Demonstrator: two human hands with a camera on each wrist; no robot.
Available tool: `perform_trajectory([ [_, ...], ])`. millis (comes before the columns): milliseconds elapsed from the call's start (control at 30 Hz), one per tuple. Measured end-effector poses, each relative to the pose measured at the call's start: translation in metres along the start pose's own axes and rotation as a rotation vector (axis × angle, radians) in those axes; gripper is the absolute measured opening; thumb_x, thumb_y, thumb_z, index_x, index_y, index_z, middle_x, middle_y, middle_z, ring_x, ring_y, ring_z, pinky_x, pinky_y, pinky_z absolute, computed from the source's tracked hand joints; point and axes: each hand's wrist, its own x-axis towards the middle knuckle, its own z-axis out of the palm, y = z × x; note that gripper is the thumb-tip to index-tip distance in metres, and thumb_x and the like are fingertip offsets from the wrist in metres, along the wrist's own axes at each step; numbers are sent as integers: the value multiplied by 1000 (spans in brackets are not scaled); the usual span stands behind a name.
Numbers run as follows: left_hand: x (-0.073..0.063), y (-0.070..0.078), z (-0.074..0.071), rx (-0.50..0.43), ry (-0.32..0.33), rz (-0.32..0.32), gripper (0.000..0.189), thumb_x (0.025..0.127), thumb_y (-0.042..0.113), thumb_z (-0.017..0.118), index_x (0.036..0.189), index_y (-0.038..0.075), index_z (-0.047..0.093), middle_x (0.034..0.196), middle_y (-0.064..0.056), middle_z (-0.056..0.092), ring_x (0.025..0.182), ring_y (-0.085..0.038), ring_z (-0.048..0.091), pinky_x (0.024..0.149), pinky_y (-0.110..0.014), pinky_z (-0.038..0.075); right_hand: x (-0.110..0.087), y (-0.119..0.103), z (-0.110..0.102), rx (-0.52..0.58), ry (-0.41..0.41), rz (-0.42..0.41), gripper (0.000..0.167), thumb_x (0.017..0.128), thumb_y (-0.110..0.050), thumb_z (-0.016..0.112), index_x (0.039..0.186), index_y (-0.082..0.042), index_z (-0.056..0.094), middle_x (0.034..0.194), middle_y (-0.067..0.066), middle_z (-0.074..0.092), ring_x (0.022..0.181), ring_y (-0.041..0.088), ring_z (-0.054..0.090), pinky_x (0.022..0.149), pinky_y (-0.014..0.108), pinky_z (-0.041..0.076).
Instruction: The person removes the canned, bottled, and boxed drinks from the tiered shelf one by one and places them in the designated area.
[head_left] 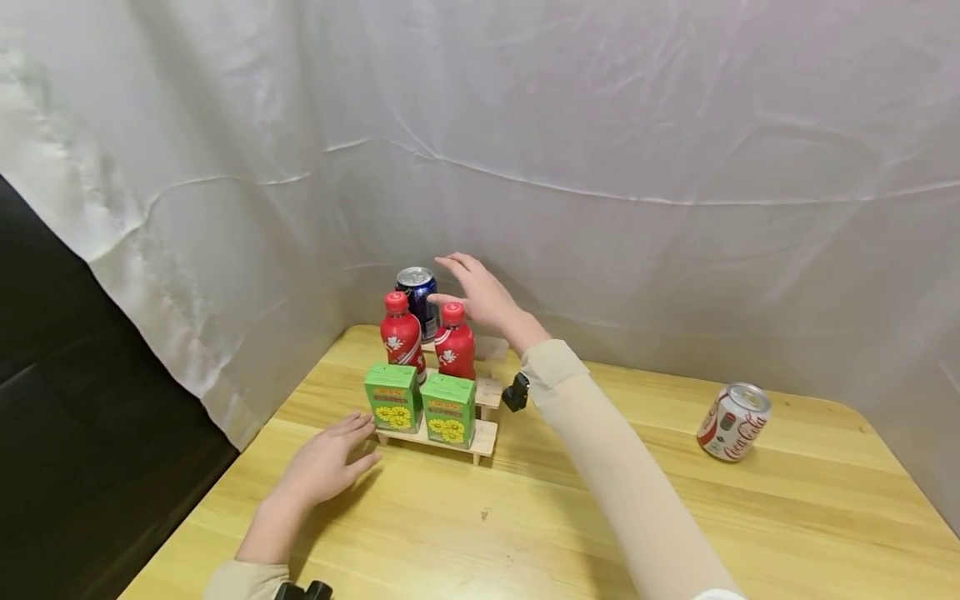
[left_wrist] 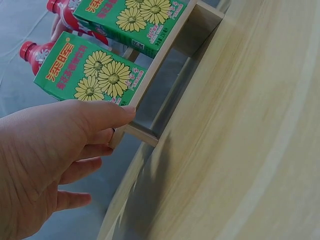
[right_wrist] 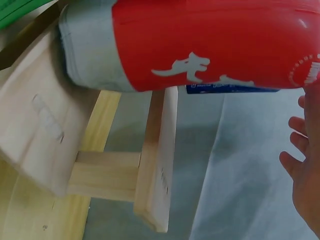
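While the left hand [head_left: 324, 462] lies with fingers loosely extended at the near left end of the wooden rack [head_left: 486, 437], I cannot tell whether it touches the wood. Just right of its fingertips stands the left green carton [head_left: 393, 402], with the left red bottle [head_left: 401, 335] behind, farther from that hand. The blue can [head_left: 417, 290] is close left of the right hand [head_left: 486, 297], which is released, its fingers spread. Nearer the wearer than that hand are the right green carton [head_left: 450, 410] and right red bottle [head_left: 454, 346]. Well right of it sits a Coca-Cola can [head_left: 733, 423].
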Motion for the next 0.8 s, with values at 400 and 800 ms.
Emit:
perform_trajectory([
  [400,1,6,1,-2,-31,-18,56,91,38,66,133,3,58,143,-15,54,136,-36,47,112,-54,40,12,-13,0,-26,-104,-75,78,89,-55,63,152,-21,34,153,2,37,143,21,33,120,40,33],
  [800,5,11,6,-8,-33,-5,57,91,40,65,135,4,57,144,-14,53,136,-35,48,112,-53,40,14,-7,0,-61,-163,-50,81,89,-52,64,154,-19,30,158,9,33,148,24,28,123,39,27],
])
